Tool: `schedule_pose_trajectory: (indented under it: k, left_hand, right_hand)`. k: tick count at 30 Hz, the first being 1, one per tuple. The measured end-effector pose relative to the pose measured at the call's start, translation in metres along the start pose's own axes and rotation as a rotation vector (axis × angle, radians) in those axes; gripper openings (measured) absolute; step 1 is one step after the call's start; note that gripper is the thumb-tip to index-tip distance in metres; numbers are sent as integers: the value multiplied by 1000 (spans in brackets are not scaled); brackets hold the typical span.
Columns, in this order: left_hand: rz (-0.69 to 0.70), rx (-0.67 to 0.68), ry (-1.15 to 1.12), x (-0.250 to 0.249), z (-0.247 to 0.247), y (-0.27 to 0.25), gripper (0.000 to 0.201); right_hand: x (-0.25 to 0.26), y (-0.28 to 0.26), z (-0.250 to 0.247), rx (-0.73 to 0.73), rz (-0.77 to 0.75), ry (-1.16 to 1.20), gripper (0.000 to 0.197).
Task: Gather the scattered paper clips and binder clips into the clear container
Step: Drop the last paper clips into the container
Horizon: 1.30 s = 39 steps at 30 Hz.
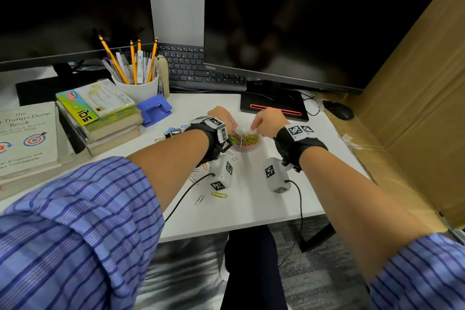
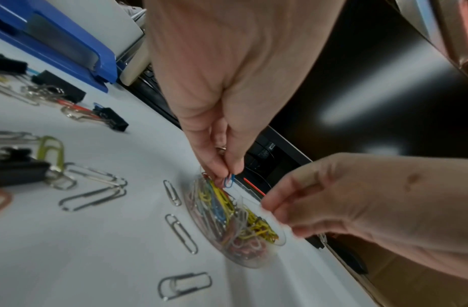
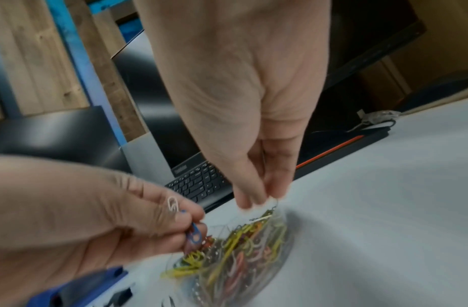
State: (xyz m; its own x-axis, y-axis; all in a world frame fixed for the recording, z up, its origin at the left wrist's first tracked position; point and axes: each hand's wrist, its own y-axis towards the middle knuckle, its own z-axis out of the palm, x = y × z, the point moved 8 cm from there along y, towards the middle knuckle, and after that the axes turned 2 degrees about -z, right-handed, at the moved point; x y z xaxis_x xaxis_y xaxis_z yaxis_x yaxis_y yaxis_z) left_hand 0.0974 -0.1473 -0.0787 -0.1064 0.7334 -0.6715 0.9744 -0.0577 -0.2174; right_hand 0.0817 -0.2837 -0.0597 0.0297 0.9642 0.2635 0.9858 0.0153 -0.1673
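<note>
nearest the viewer on the white desk (image 1: 264,206), well short of the fingers, lie loose paper clips: a yellow paper clip (image 1: 219,195) and a silver paper clip (image 1: 199,199) just beside it. the left hand (image 2: 222,108) points down, its fingers (image 2: 214,166) pinching a blue paper clip (image 2: 228,181) directly over the near rim of the clear container (image 2: 235,226); a pale clip also sits against this hand's knuckles in the right wrist view. the right hand (image 3: 243,103) has its fingers (image 3: 249,195) closed in a pinch on the container's thin transparent edge, at the side opposite the left fingers. the container stands on the desk between the two hands and is filled with a tangle of coloured paper clips (image 3: 243,251), yellow, red, blue and silver. to the left of the left fingers, silver clips lie apart on the desk, and farther left black binder clips (image 2: 110,118) rest near a blue hole punch (image 1: 154,109). beyond the fingers stand a white cup of pencils (image 1: 137,85), a stack of books (image 1: 103,118), a black keyboard (image 1: 196,70) and two dark monitors (image 1: 314,20).
</note>
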Motion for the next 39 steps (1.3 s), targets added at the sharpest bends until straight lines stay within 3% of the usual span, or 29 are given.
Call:
schedule_pose_trajectory:
  k: [2, 4, 6, 14, 17, 20, 23, 31, 35, 39]
  left_hand:
    - [-10, -4, 6, 2, 0, 0, 18]
    - [3, 25, 30, 3, 1, -1, 7]
    - [18, 13, 27, 1, 1, 1, 8]
    - [60, 92, -205, -9, 4, -3, 22]
    - [74, 71, -124, -10, 0, -2, 30]
    - [130, 46, 96, -13, -3, -4, 40]
    - [220, 12, 210, -19, -6, -5, 35]
    - [238, 12, 299, -6, -3, -3, 25]
    - [228, 66, 354, -1, 4, -5, 23]
    - [246, 57, 353, -6, -6, -9, 25]
  right_hand:
    - [-4, 1, -4, -40, -8, 1, 29]
    - [-4, 0, 1, 9, -31, -38, 29]
    - [-1, 0, 3, 25, -53, -69, 28]
    - [14, -3, 3, 52, -89, -25, 28]
    - [19, -1, -1, 12, -81, 129, 32]
    - [23, -3, 7, 23, -56, 137, 33]
    - [27, -2, 9, 0, -61, 128, 29]
    - [35, -5, 11, -15, -87, 152, 26]
    - [39, -8, 19, 77, -119, 99, 29]
    - [45, -11, 5, -16, -111, 159, 23]
